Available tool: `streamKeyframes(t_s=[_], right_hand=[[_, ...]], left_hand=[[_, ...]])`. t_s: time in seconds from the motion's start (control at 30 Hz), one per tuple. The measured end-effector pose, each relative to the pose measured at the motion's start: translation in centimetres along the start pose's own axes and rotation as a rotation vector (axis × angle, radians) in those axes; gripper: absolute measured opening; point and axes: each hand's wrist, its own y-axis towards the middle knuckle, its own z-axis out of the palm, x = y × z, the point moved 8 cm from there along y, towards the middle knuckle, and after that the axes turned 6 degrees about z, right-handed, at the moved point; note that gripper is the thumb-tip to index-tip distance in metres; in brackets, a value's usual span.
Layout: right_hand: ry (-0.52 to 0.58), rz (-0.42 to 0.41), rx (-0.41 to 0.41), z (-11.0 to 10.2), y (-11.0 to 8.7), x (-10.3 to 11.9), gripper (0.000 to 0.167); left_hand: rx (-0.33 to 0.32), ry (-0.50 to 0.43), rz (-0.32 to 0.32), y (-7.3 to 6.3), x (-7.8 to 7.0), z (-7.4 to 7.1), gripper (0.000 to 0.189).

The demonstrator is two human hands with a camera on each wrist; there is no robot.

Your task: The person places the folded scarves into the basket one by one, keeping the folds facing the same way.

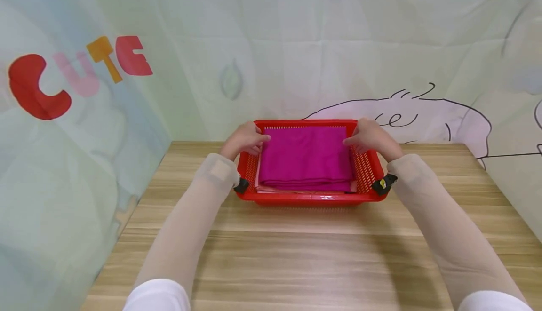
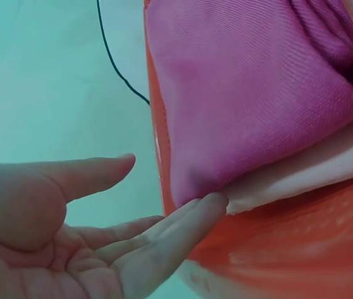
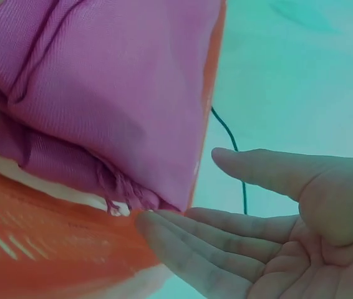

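A folded magenta cloth (image 1: 309,155) lies in a red plastic basket (image 1: 311,198), on top of a pale pink cloth (image 2: 301,180). Its right corner shows short fringe-like threads (image 3: 123,193). My left hand (image 1: 247,139) is at the basket's left end, fingers straight and thumb apart, with the fingertips at the cloth's corner. Mirroring it at the right end is my right hand (image 1: 369,137), its fingers extended by the other corner and its thumb raised. Neither hand grips the cloth. Whether the fingertips press on it or just reach it, I cannot tell.
The basket stands on a wood-grain table (image 1: 296,264), near its back edge. A printed fabric backdrop (image 1: 203,33) with coloured letters and a line drawing hangs behind and to the left. Black devices (image 1: 384,185) are strapped at both wrists.
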Motion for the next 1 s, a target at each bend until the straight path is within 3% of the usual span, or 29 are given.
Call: streamKeyframes(t_s=[0.2,0.3,0.43,0.57,0.8,1.0], right_hand=[[-0.05,-0.065,-0.047,-0.9,-0.6,-0.1,0.036],[-0.054,-0.084,-0.087,-1.4,-1.2,-0.3,0.03],[-0.036,-0.12,-0.166,-2.1,-2.3,-0.6,0.037],[-0.027,-0.168,-0.258,-3.0,-3.6,-1.1,0.038],[-0.005,-0.211,-0.355,-3.8,-5.7,-2.5,0.05],[0.005,-0.22,-0.381,-3.8,-7.7,-4.2,0.062]], left_hand=[[-0.005,0.084,0.019,-0.7,-0.5,-0.6,0.058],[-0.004,0.074,0.046,-0.9,-0.7,-0.8,0.058],[-0.012,0.021,0.083,-1.3,-0.9,-1.1,0.055],[-0.058,0.01,0.172,-1.6,-1.5,-1.7,0.051],[-0.222,0.115,0.386,-3.7,-2.7,-3.2,0.044],[-0.281,0.15,0.467,-5.6,-2.9,-3.9,0.05]])
